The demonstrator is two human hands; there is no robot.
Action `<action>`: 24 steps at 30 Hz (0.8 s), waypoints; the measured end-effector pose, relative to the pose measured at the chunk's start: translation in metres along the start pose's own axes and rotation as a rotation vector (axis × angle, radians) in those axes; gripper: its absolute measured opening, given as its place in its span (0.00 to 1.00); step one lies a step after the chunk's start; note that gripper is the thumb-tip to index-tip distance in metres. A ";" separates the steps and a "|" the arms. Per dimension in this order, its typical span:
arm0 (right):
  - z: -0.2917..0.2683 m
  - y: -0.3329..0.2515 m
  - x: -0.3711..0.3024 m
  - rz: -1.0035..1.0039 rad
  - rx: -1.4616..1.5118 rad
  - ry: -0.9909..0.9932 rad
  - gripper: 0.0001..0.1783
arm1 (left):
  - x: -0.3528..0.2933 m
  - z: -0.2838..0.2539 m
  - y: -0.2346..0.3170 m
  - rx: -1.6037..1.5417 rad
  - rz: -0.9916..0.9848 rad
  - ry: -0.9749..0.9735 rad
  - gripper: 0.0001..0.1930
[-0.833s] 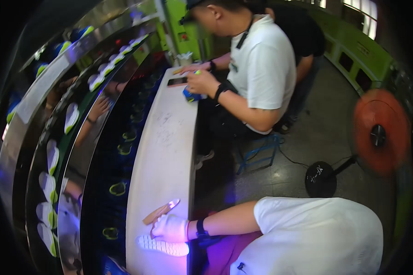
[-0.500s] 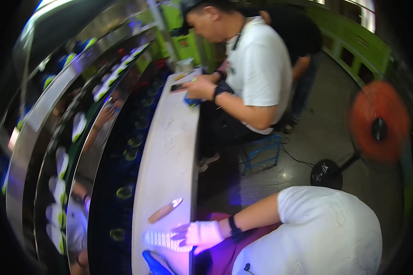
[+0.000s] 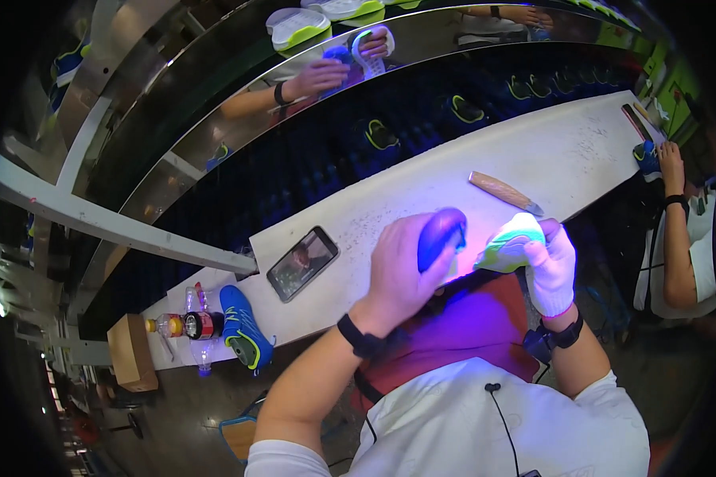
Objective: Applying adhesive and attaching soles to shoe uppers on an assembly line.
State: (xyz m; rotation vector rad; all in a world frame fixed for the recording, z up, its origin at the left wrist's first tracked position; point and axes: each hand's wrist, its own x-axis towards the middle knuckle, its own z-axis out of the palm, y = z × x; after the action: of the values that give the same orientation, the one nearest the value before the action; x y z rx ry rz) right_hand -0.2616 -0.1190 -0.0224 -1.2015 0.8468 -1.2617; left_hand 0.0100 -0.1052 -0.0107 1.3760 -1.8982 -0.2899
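Note:
My bare left hand [image 3: 398,266] is wrapped around a blue shoe upper [image 3: 443,237], whose rounded end points up. My right hand [image 3: 552,266], in a white glove, grips a white and green shoe sole [image 3: 514,241]. Upper and sole are held apart over the bench's near edge, under a violet glow. Beyond them on the white bench [image 3: 422,187] lies a wooden-handled knife [image 3: 501,189]. To my left rests a phone [image 3: 302,263], and past it stands a blue shoe [image 3: 244,327].
Bottles [image 3: 203,324] and a cardboard box [image 3: 132,354] stand at the bench's left end. A white metal bar [image 3: 127,226] slants in at left. Behind the bench, a dark rack carries shoes [image 3: 381,135], with soles [image 3: 298,30] above. A co-worker's hand [image 3: 671,167] holds a shoe at far right.
The view has swung left, bringing the phone and bottles in. My gloved right hand has lifted the sole off the bench. The blue upper is now up in my left hand.

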 end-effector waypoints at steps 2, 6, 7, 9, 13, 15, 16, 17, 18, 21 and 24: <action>0.013 -0.002 -0.005 -0.052 0.174 0.155 0.23 | -0.022 0.002 0.008 -0.346 0.112 0.093 0.28; 0.012 -0.022 -0.003 -0.012 0.147 -0.099 0.25 | -0.042 0.018 0.011 -0.656 0.114 0.270 0.22; 0.010 -0.025 -0.007 -0.019 0.142 -0.186 0.24 | -0.043 0.016 0.015 -0.673 0.115 0.260 0.22; 0.032 -0.042 -0.002 -0.144 -0.044 -0.339 0.19 | -0.040 -0.001 0.024 -0.439 0.145 0.239 0.19; 0.060 -0.024 -0.007 0.100 0.186 -0.386 0.14 | -0.053 -0.024 0.023 -0.359 0.241 0.083 0.15; 0.064 -0.016 -0.017 0.110 0.307 -0.323 0.14 | -0.063 -0.028 0.032 -0.430 0.094 0.031 0.12; 0.067 -0.014 -0.021 0.048 0.263 -0.306 0.14 | -0.068 -0.028 0.038 -0.440 0.094 0.024 0.12; 0.066 -0.009 -0.023 -0.025 0.183 -0.307 0.14 | -0.073 -0.025 0.045 -0.524 0.029 0.061 0.12; 0.065 -0.006 -0.025 -0.096 0.102 -0.307 0.14 | -0.077 -0.020 0.051 -0.607 -0.039 0.096 0.12; 0.074 -0.005 -0.034 -0.016 0.196 -0.251 0.16 | -0.094 0.003 0.065 -0.730 -0.142 0.200 0.16; 0.074 -0.001 -0.037 -0.033 0.205 -0.248 0.17 | -0.097 0.005 0.067 -0.778 -0.241 0.252 0.17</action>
State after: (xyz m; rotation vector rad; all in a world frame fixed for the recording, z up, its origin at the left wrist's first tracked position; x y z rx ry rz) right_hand -0.1974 -0.0681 -0.0110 -1.1804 0.5062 -1.1662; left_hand -0.0288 0.0059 -0.0182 1.0272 -1.2035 -0.8309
